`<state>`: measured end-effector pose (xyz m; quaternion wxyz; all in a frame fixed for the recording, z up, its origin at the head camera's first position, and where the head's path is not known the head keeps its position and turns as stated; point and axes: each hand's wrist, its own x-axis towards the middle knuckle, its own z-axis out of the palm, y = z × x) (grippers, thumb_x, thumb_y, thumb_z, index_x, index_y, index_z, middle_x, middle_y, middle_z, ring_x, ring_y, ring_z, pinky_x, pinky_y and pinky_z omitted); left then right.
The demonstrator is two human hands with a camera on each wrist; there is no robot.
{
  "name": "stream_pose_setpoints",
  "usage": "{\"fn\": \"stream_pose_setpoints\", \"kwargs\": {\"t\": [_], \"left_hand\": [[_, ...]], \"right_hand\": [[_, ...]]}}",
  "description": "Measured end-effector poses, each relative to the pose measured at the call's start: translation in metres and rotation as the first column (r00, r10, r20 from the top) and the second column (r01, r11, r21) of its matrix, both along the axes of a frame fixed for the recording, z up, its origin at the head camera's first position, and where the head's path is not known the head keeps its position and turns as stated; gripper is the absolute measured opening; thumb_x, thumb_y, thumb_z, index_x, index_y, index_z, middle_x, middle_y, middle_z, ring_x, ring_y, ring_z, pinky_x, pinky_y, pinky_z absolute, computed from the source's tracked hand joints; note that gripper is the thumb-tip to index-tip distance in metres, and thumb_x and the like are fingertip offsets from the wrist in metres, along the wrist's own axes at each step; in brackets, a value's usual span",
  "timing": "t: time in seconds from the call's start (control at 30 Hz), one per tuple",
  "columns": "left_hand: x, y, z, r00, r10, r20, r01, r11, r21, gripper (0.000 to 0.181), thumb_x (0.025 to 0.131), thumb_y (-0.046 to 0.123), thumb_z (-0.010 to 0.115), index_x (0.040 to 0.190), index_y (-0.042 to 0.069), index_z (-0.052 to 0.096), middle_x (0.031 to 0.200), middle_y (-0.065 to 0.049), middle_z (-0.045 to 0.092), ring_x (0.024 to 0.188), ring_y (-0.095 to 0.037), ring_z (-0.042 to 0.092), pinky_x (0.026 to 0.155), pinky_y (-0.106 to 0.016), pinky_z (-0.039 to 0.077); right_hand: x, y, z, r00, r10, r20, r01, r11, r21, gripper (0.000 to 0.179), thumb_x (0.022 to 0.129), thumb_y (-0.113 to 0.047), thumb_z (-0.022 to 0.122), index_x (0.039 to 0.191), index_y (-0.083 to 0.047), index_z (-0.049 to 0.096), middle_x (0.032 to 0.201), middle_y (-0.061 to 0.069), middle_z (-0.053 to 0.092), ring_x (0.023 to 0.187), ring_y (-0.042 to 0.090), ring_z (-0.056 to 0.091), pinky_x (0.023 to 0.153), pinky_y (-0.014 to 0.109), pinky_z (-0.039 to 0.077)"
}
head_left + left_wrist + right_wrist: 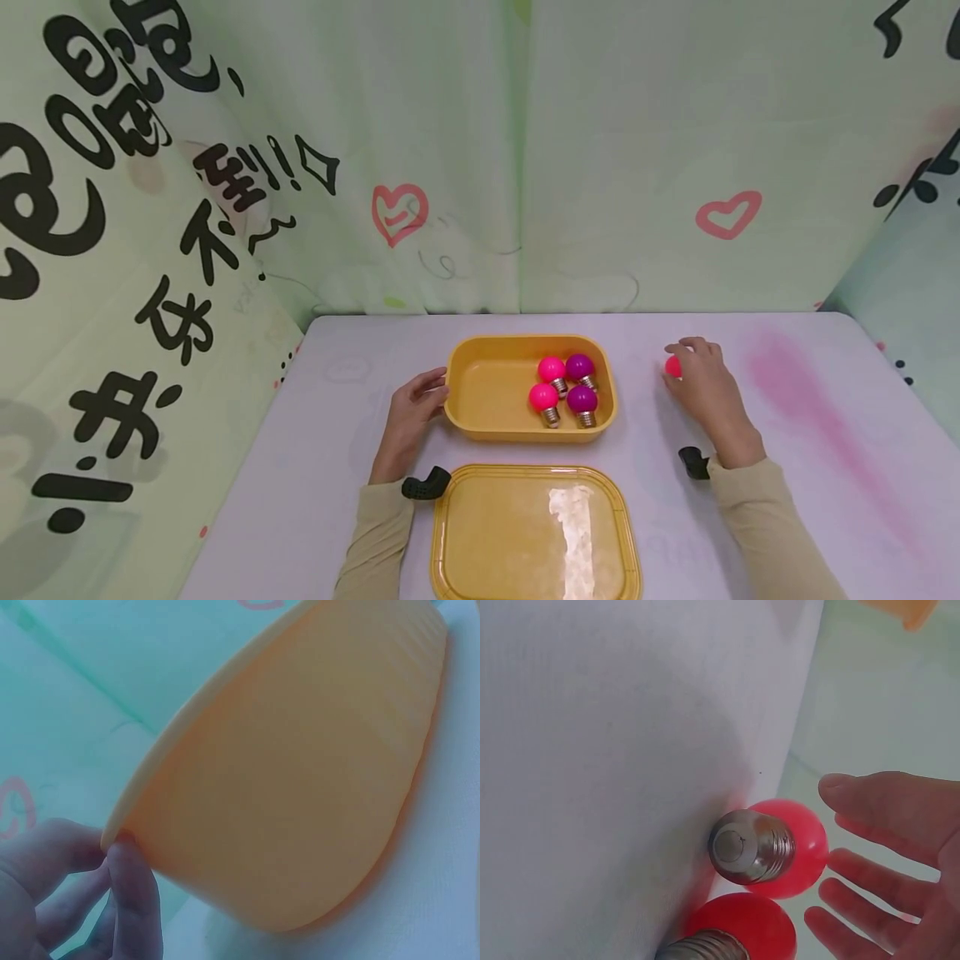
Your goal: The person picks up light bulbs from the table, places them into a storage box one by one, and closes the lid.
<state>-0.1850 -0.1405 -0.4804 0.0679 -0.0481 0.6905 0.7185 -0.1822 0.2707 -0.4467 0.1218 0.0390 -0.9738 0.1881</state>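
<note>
My left hand (pixel 409 414) pinches the rim of a yellow plastic box (pixel 480 392) at its left end, thumb and finger on either side of the edge in the left wrist view. Inside the box, toward its right, lie two pink light bulbs (pixel 543 397) and two purple light bulbs (pixel 582 399) with metal screw bases. Off to the right, my right hand (pixel 703 383) reaches down over a red light bulb (pixel 802 847), its fingers spread and fingertips right at the glass. A second red light bulb (pixel 757 922) lies beside it, hidden under the hand in the head view.
A shiny yellow lid (pixel 517 533) lies flat in front of the box, between the forearms. The table's white cover (pixel 795 500) has a pink stain at right. Pale green curtains (pixel 615 150) with hearts and black lettering stand behind and to the left.
</note>
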Motion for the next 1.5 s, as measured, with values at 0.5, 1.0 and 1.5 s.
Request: {"fn": "stream_pose_setpoints", "kwargs": {"t": [0.5, 1.0, 1.5], "left_hand": [[0.0, 0.0, -0.009, 0.999, 0.022, -0.031, -0.022, 1.0, -0.015, 0.038, 0.095, 0.019, 0.067, 0.132, 0.011, 0.062, 0.13, -0.013, 0.06, 0.11, -0.027, 0.062, 0.082, -0.024, 0.055], [-0.001, 0.0, -0.009, 0.999, 0.027, -0.028, -0.027, 0.999, -0.028, 0.039, 0.094, 0.018, 0.068, 0.132, 0.009, 0.062, 0.129, -0.015, 0.06, 0.106, -0.024, 0.063, 0.079, -0.022, 0.055], [0.0, 0.002, -0.008, 0.998, 0.044, -0.035, -0.046, 0.998, -0.042, 0.036, 0.095, 0.019, 0.067, 0.13, 0.011, 0.063, 0.126, -0.011, 0.062, 0.106, -0.024, 0.064, 0.082, -0.024, 0.056]], "right_hand": [[-0.004, 0.005, -0.002, 0.997, 0.007, 0.073, -0.006, 1.0, -0.014, 0.03, 0.086, 0.007, 0.067, 0.114, 0.016, 0.061, 0.115, 0.037, 0.053, 0.105, 0.051, 0.048, 0.087, 0.06, 0.05], [-0.004, 0.005, -0.001, 0.997, 0.037, 0.07, -0.034, 0.998, -0.043, 0.027, 0.083, 0.008, 0.071, 0.108, 0.015, 0.065, 0.112, 0.035, 0.057, 0.101, 0.05, 0.052, 0.089, 0.06, 0.047], [0.003, -0.02, 0.022, 0.995, 0.079, 0.065, -0.071, 0.991, -0.117, 0.034, 0.082, 0.007, 0.073, 0.115, 0.008, 0.064, 0.121, 0.029, 0.055, 0.114, 0.048, 0.048, 0.093, 0.061, 0.049]]}}
